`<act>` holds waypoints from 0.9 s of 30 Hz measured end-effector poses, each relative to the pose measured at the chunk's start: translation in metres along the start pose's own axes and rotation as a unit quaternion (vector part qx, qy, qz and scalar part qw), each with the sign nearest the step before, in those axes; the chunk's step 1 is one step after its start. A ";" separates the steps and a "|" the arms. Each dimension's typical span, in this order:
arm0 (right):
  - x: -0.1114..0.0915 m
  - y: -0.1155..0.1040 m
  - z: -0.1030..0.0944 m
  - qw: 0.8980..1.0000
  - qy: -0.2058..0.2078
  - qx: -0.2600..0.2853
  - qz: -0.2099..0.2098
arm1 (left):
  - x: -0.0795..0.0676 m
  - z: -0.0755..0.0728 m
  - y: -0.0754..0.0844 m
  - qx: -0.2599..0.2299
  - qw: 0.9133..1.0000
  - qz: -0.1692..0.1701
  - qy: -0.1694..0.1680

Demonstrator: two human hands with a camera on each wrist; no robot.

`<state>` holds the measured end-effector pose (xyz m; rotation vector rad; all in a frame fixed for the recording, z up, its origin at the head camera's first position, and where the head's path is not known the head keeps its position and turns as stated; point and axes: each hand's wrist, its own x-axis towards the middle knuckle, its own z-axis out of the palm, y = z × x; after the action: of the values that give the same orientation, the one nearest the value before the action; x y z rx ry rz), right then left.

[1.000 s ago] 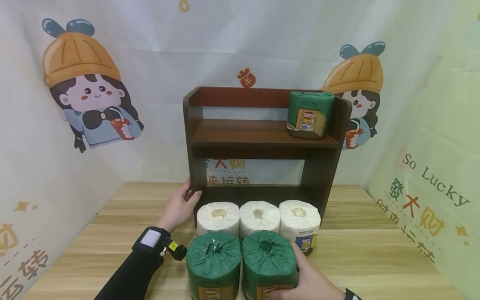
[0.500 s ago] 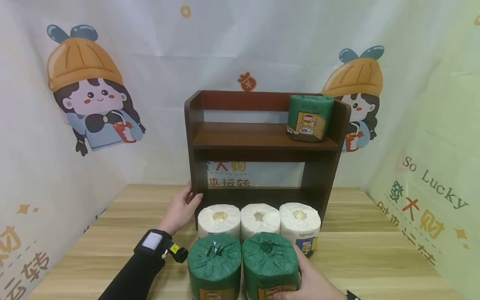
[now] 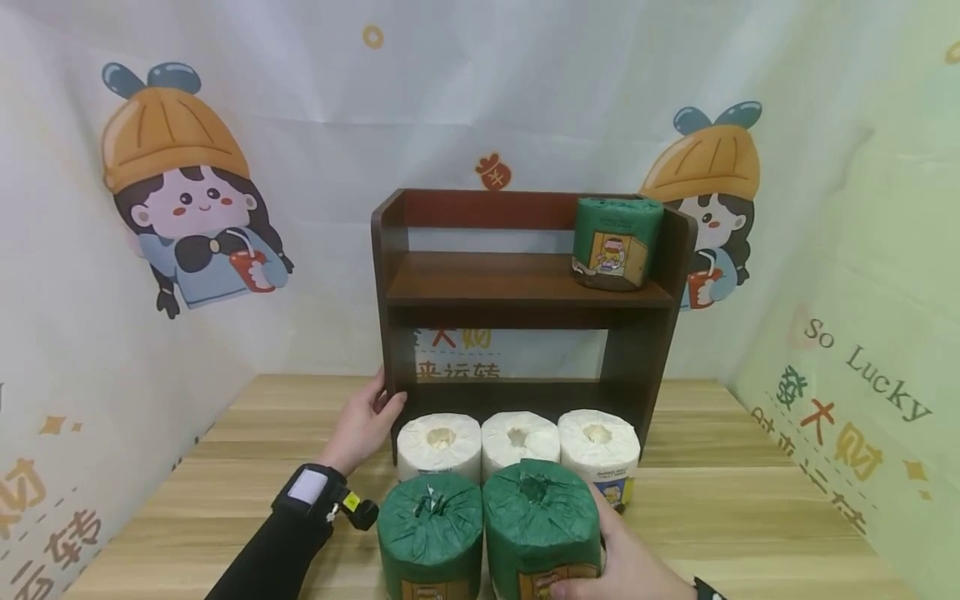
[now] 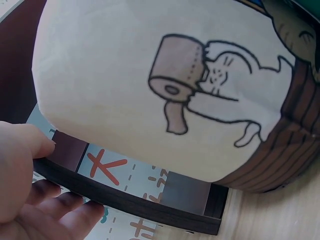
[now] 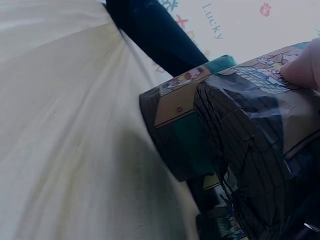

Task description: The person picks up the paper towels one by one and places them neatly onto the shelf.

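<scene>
My left hand [image 3: 363,425] grips the left side panel of a dark brown shelf [image 3: 480,279]; in the left wrist view the thumb and fingers lie on opposite sides of the panel edge [image 4: 125,197]. My right hand [image 3: 630,562] holds the right-hand green-wrapped toilet roll [image 3: 543,521] by its side. In the right wrist view its dark striped underside [image 5: 245,160] shows, lifted off the table. Beside it stands another green toilet roll [image 3: 431,529]. Behind them are three white toilet rolls [image 3: 438,454] in a row before the shelf. One green toilet roll [image 3: 617,246] stands at the upper shelf's right end.
A light wood table [image 3: 750,500] carries everything. Printed cloth walls [image 3: 322,167] with cartoon figures surround its back and sides. The lower shelf opening lies behind the white rolls. A camera [image 3: 363,512] on the left wrist sits close to the left green roll.
The held green roll has risen slightly against the one beside it. My left hand keeps its grip on the shelf. The whole scene sits a little lower in the head view.
</scene>
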<state>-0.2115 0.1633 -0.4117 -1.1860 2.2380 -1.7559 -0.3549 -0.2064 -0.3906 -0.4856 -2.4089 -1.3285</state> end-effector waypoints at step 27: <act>0.064 -0.055 -0.039 0.993 0.071 -0.070 -0.069 | 0.001 0.001 -0.001 -0.018 1.000 0.004 -0.001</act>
<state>-0.2463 0.1530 -0.3258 -1.3122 2.4509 -1.8107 -0.3562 -0.2056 -0.3917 -0.5067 -2.3867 -1.3705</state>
